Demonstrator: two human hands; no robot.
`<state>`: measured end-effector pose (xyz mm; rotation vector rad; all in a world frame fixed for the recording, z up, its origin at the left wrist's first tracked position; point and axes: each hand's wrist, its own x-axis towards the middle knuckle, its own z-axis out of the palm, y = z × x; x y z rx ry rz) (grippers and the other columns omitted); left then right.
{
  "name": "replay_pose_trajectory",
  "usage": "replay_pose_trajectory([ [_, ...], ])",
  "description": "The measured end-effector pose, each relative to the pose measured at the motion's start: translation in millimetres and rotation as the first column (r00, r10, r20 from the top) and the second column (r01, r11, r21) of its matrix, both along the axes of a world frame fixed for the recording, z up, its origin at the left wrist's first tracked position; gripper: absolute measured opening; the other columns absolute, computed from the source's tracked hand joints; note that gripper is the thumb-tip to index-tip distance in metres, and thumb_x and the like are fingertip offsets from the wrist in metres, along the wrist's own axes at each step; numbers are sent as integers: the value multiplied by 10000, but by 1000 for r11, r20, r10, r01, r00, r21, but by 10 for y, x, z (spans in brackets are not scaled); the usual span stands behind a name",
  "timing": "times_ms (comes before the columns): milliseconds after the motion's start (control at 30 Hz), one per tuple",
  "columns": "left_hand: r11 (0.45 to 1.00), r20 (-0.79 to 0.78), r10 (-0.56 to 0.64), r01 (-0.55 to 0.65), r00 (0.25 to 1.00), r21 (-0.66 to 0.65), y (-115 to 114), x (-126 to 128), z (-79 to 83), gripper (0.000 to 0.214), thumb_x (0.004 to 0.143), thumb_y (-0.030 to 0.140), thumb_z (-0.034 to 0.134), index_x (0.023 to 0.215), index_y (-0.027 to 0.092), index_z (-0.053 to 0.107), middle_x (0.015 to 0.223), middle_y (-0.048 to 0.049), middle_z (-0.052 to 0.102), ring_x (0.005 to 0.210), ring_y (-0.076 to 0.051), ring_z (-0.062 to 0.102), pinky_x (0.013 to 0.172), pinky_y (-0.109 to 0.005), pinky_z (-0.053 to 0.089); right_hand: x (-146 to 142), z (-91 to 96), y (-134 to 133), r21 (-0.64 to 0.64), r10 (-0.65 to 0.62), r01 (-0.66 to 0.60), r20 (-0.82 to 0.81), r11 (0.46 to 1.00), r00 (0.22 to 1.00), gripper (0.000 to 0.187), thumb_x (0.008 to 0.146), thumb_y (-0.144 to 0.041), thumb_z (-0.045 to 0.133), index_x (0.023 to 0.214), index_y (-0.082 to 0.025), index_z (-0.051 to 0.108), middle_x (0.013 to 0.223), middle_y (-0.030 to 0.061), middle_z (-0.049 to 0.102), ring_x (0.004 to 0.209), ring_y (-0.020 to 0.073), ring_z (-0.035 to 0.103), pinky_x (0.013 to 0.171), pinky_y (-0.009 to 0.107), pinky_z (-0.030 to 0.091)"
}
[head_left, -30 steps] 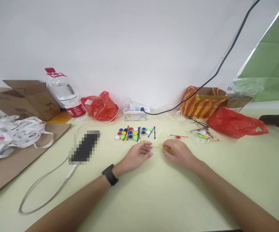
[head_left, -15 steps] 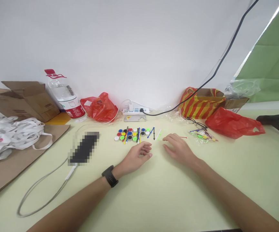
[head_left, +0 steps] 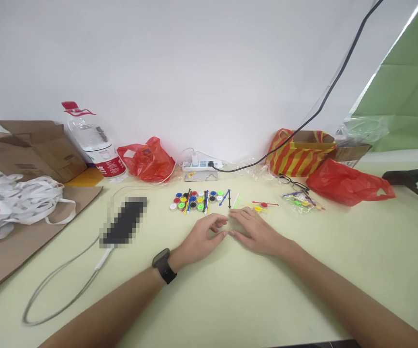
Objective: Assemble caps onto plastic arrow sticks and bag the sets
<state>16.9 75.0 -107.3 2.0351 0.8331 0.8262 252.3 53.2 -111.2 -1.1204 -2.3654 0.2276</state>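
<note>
My left hand point(head_left: 207, 237), with a black watch point(head_left: 164, 266) on the wrist, rests on the table, its fingers loosely curled and nothing visible in them. Close beside it lies my right hand point(head_left: 255, 231), fingers stretched out and empty; the two thumb tips nearly meet. Just beyond the hands are small round coloured discs point(head_left: 193, 199) in rows, with thin arrow-shaped pointers lying over some. To their right lie a blue arrow pointer point(head_left: 225, 197), a black one point(head_left: 229, 199) and white and green ones. A red arrow pointer point(head_left: 264, 204) with a round middle lies past my right hand, near a yellow one point(head_left: 259, 209).
A clear packet of coloured pieces point(head_left: 301, 202) and eyeglasses point(head_left: 294, 182) are at right, by a red bag point(head_left: 350, 182). At left are a cable point(head_left: 45, 280), a pixelated dark object point(head_left: 124, 221) and a large bottle point(head_left: 96, 145). A power strip point(head_left: 201, 165) stands against the wall.
My right hand has moved left, close to my left hand, uncovering the red and yellow arrow pointers. My left hand has barely moved. The view has shifted slightly.
</note>
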Motion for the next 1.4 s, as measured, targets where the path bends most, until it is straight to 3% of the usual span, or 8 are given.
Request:
replay_pose_trajectory([
  [333, 998, -32, 43, -42, 999, 55, 9, -17, 6, 296, 911, 237, 650, 1207, 240, 651, 1150, -66, 674, 1024, -215, 625, 891, -372, 549, -25, -1, -26, -48, 72, -86, -234, 995, 969, 89, 992, -207, 577, 1000, -230, 662, 913, 47, 719, 850, 210, 648, 769, 349, 505],
  [400, 998, -32, 38, -36, 999, 56, 5, -20, 7, 300, 915, 241, 644, 1214, 243, 649, 1154, -67, 672, 1030, -217, 626, 893, -372, 547, -29, -14, -21, -28, 51, -60, -249, 998, 967, 106, 988, -187, 570, 1007, -227, 665, 922, 53, 716, 861, 213, 647, 780, 354, 508],
  [633, 999, -50, 52, -51, 997, 17, -13, -17, 25, 296, 913, 248, 645, 1209, 250, 654, 1186, -67, 672, 1051, -226, 633, 922, -389, 544, 27, -63, 43, 28, -54, 56, -50, 998, 997, 256, 1006, -157, 501, 1198, -232, 652, 1098, 104, 679, 1040, 276, 606, 868, 442, 520],
  [833, 998, -54, 46, -44, 997, 41, -15, -9, 42, 298, 916, 266, 656, 1214, 250, 659, 1149, -63, 679, 1043, -225, 637, 914, -379, 542, 16, -39, 41, 5, 26, -26, -32, 1000, 999, 161, 1033, -183, 497, 1007, -229, 649, 1017, 81, 674, 994, 249, 594, 852, 414, 508],
  [967, 997, -48, 27, -23, 999, 74, -10, -9, 40, 308, 911, 276, 676, 1216, 244, 666, 1137, -64, 683, 1037, -220, 633, 895, -357, 535, -18, 10, -1, 1, 33, -33, -67, 999, 997, 130, 1041, -188, 483, 987, -225, 596, 1008, 75, 671, 998, 246, 586, 861, 405, 481],
  [1133, 999, -48, 23, -21, 999, 38, -1, -7, 32, 159, 953, 279, 621, 1055, 206, 718, 945, -37, 727, 850, -181, 650, 783, -303, 520, -44, 51, -38, -27, -14, 11, -123, 1000, 992, 130, 1045, -201, 447, 976, -224, 555, 917, 50, 656, 851, 214, 590, 764, 354, 457],
  [1267, 997, -36, 83, -83, 996, -4, 16, -4, 12, 209, 982, 328, 576, 956, 188, 729, 803, -17, 703, 739, -164, 614, 673, -273, 468, -28, 62, -46, -102, -28, 7, -207, 995, 978, 129, 1000, -150, 441, 984, -233, 538, 883, 31, 632, 772, 190, 579, 687, 314, 460],
  [1400, 983, 6, 181, -181, 983, -30, 36, -7, -26, 241, 969, 376, 586, 914, 178, 712, 705, 7, 629, 633, -137, 531, 585, -256, 395, 18, 48, -10, -80, -36, 13, -287, 997, 957, 182, 930, -92, 444, 930, -230, 562, 881, 45, 624, 774, 199, 590, 686, 327, 485],
])
